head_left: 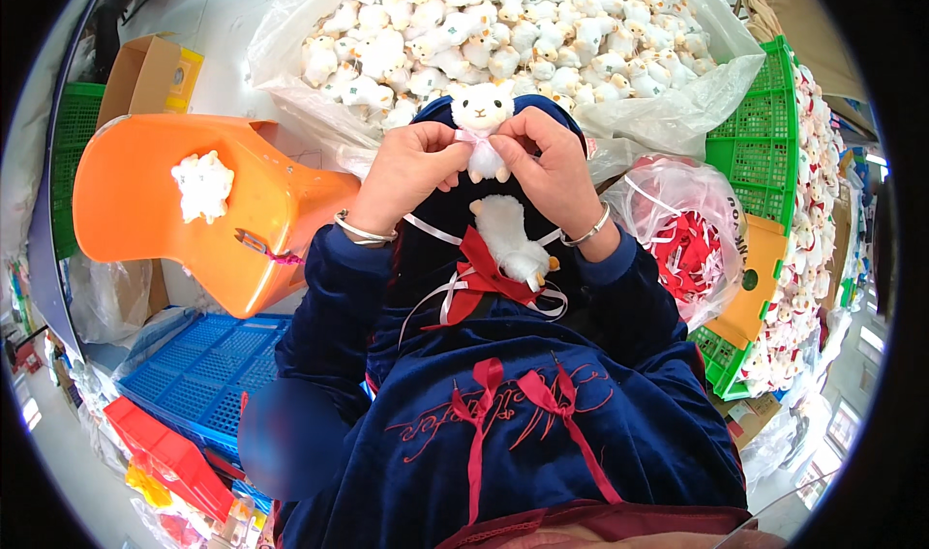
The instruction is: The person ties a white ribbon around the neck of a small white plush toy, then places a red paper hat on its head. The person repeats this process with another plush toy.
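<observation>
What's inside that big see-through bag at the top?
A heap of small white plush toys lies in the bag, some with orangey bits showing. The top ones cover whatever is deeper, so I can't see the bottom.

Bright, pale light falls evenly over the scene and leaves only soft shadows. The held toy (482, 112) is reasonably sharp, while the heaped white toys (503, 60) come close to washing out. The clear plastic bag (724, 77) catches whitish glare, and the blue jacket (619, 394) reads dark. A round, smooth blur sits at lower left. Fisheye distortion bends edges toward the black rim, where details smear.
</observation>
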{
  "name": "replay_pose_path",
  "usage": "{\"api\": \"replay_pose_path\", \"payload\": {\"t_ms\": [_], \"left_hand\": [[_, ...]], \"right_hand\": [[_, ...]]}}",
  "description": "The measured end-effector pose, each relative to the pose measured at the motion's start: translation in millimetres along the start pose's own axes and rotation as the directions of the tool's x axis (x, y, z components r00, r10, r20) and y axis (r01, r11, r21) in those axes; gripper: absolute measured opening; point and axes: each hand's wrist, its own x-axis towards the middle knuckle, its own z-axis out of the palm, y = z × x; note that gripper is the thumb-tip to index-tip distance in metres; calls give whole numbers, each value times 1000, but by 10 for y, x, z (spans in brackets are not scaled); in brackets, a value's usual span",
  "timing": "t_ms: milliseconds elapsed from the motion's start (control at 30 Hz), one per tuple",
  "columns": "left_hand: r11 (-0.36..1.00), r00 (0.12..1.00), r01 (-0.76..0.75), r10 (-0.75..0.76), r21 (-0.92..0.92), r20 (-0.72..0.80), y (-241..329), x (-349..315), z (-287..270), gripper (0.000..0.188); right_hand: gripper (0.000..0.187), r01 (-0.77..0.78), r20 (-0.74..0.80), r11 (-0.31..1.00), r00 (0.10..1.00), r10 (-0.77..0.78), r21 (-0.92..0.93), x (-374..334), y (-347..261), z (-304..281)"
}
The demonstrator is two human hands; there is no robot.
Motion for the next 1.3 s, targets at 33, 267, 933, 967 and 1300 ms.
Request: {"api": "replay_pose_path", "payload": {"t_ms": [33, 267, 933, 967, 1300], "left_hand": [[1000, 1000, -11, 11, -7, -5, -17, 7, 19, 18], [980, 978, -199, 199, 10, -59, -140, 55, 123, 19], [938, 955, -295, 296, -180, -24, -415, 158, 210, 18], [930, 950, -310, 310, -197, -31, -465, 172, 232, 18], [986, 991, -132, 130, -102, -26, -172, 140, 228, 34]], "right_hand": [[12, -2, 2, 1000, 1000, 2, -3, 3, -5, -3], [13, -10, 17, 999, 1000, 9, 52, 9, 116, -33], [14, -153, 12, 946, 988, 156, 287, -36, 337, -3], [14, -170, 8, 935, 984, 177, 311, -44, 345, 1], [15, -171, 61, 937, 985, 160, 303, -15, 293, -28]]}}
